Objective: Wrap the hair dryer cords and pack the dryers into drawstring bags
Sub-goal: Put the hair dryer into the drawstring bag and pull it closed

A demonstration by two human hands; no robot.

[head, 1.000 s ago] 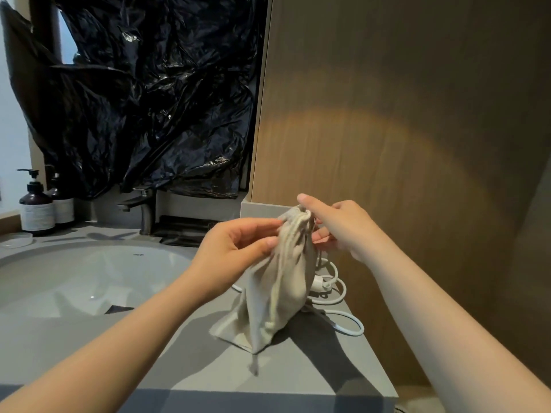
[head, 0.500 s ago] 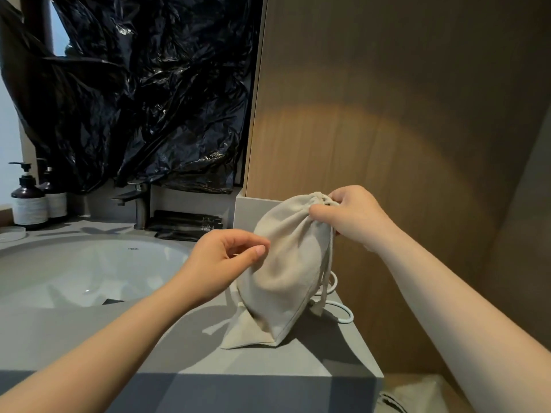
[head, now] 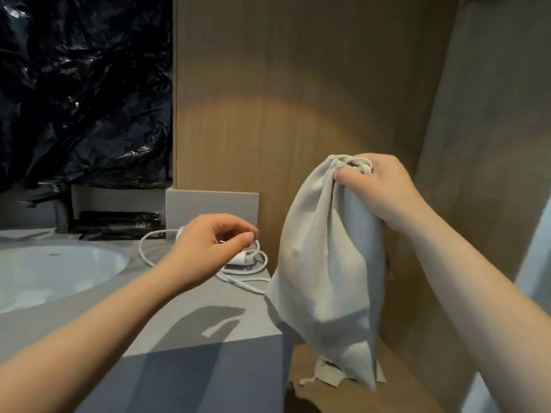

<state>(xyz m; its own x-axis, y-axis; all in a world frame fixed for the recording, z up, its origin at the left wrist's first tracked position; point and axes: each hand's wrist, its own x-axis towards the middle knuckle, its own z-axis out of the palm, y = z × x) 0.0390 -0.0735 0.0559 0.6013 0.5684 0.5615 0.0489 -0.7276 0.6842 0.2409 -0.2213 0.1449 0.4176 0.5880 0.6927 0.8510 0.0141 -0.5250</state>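
Grips the drawstring bag with the right hand, fingers clenched round the gathered neck at the bag's 12 o'clock. Hangs clear of the counter, just off its edge at 3 o'clock, bottom corners dangling above a folded cloth at 6 o'clock. Looks filled: bulges in the middle and sags as if loaded, so probably carries a dryer, though hidden by the fabric. Soft, limp cloth around something hard and fairly heavy; likely to swing if jerked and knock if dropped. Best held at the cinched neck, or cradled from beneath to spare the drawstring. Hovers the left hand at 9 o'clock of the bag, fingers loosely curled, thumb near forefinger, nothing visibly held. Leaves a white cord in loose loops on the counter at that hand's 5 o'clock, with the sink further out at 9 o'clock. Springy and smooth by the look; worth gathering loop by loop.
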